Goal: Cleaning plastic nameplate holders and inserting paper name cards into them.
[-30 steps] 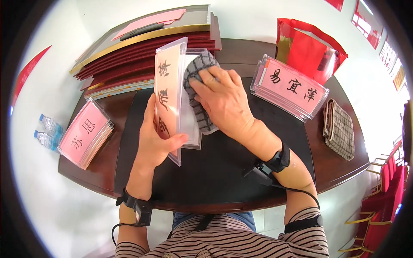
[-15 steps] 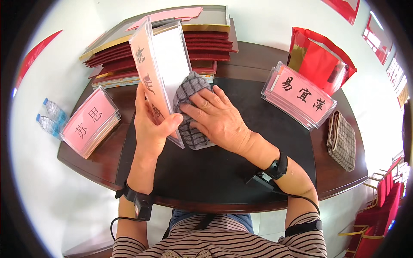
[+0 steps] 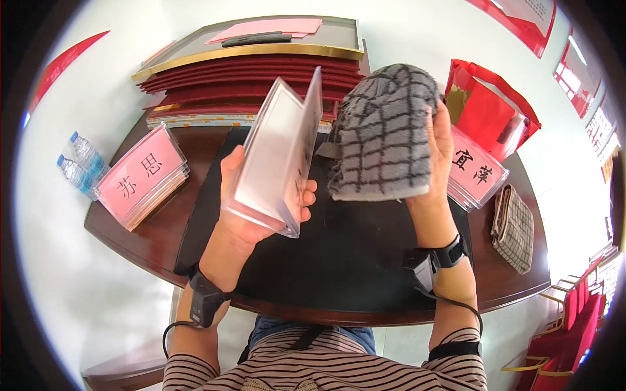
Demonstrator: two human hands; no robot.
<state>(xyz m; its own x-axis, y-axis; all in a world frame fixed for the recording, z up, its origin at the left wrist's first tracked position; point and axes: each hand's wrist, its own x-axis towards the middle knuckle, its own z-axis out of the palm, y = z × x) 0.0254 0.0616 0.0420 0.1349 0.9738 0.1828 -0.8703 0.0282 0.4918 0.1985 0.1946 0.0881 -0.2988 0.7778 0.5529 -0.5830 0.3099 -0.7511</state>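
Observation:
My left hand is closed around the lower end of a clear acrylic name plate stand, tilted above the table so that its white inner face and base show. In my right hand a grey cloth with a dark check pattern is held up, spread over the palm; most of the fingers are behind it. The cloth and the stand are apart. Below both hands lies the black desk surface.
Pink name plates stand at left and right. A folded checked cloth lies on the right edge, a red gift bag behind. Dark red folders are stacked under a gold-edged tray. Water bottles are at left.
My right hand has lifted the cloth off the stand and moved right, turning it over. The stand has turned in my left hand, its pink face now out of sight.

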